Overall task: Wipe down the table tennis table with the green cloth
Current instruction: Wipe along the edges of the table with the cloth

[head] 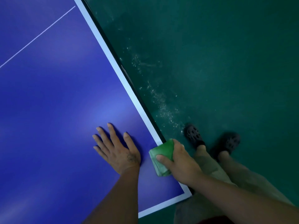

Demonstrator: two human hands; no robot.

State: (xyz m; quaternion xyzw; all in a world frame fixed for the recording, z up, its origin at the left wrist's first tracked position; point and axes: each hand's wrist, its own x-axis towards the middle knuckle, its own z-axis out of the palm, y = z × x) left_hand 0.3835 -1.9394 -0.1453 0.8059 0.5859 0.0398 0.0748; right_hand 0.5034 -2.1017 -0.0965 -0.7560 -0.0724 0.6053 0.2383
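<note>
The blue table tennis table [56, 102] fills the left of the view, with a white border along its right edge and near corner. My right hand [181, 164] grips the folded green cloth [161, 156] and presses it on the white side border close to the near right corner. My left hand [116, 147] lies flat on the blue surface just left of the cloth, fingers spread, holding nothing.
A thin white centre line [37, 36] crosses the table at the upper left. The dark green floor [226, 62] to the right carries a trail of pale dust specks beside the table edge. My feet in dark clogs [194, 135] stand next to the corner.
</note>
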